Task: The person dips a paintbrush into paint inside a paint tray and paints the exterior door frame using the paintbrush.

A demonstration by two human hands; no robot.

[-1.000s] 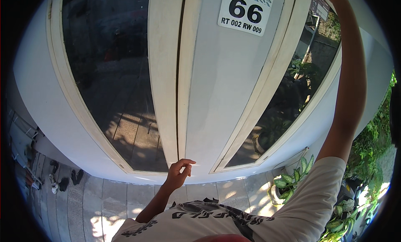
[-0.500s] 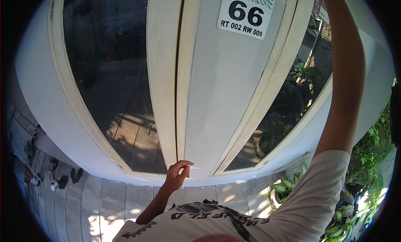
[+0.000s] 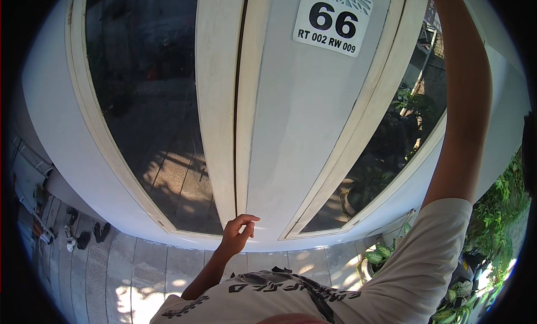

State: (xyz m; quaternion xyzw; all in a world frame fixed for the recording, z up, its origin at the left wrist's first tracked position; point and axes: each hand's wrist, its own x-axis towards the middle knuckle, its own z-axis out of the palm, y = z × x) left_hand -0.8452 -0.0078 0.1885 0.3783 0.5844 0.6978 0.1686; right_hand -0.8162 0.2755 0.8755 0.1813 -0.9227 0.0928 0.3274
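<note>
My raised right arm (image 3: 467,100) now covers more of the window (image 3: 363,195) on my right; the reach seems ongoing, but I cannot tell my out-of-view right hand's grip. My left hand (image 3: 238,233) stays loosely curled, apparently empty, near a cream frame (image 3: 217,128).

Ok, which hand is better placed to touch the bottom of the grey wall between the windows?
Probably your left: the left hand appears low, near the bottom of that wall, while your right arm is raised, its hand out of view.
</note>
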